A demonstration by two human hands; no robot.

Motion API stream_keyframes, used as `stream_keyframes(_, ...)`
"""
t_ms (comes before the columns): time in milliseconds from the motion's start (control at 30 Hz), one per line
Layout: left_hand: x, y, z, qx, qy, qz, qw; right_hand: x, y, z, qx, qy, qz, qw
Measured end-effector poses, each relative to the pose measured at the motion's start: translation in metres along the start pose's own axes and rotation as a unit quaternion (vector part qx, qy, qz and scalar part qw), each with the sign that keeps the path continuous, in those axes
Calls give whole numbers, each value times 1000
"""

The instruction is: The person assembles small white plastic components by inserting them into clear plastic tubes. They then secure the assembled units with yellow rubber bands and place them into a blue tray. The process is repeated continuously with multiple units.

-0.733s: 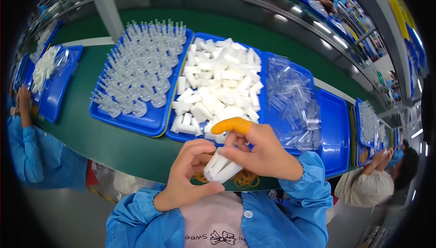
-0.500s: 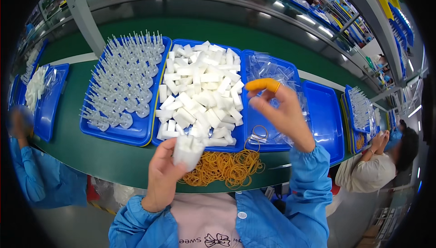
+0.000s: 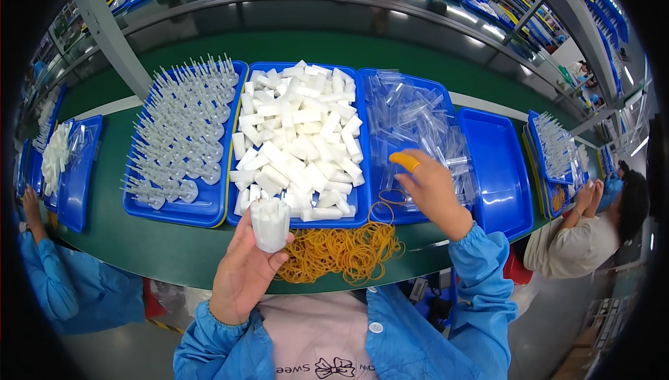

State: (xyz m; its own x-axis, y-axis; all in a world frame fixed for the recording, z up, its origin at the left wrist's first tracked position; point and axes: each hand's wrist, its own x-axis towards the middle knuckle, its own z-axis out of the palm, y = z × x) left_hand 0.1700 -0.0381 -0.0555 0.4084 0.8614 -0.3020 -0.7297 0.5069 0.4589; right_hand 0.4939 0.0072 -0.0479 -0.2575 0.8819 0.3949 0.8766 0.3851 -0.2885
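Now lower: right hand [image 3: 426, 188], over tray [image 3: 446, 94].

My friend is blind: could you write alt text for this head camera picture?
A person's left hand holds a bundle of white tubes above loose rubber bands, while the right hand reaches into a blue tray of clear sleeves.

This is a factory, a place where many people put small parts together. A long green work table [image 3: 167, 254] runs across, with blue trays [image 3: 209, 209] side by side on it. One tray at 12 o'clock is full of little white plastic pieces [image 3: 296, 140]. At 9 o'clock and 3 o'clock, other workers [image 3: 592, 241] sit at the same table with trays. More tables with blue trays go on at 1 o'clock.
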Motion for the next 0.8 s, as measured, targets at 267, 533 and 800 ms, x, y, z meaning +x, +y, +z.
stream_keyframes(267,-8,-5,4,170,-68,35,982,-11,-70,-43,511,93,214,827)
stream_keyframes(533,-2,-23,19,319,-105,127,933,-33,-132,-18,607,135,117,774)
stream_keyframes(800,-5,-21,6,387,-118,198,893,-28,-141,-6,554,129,165,806)
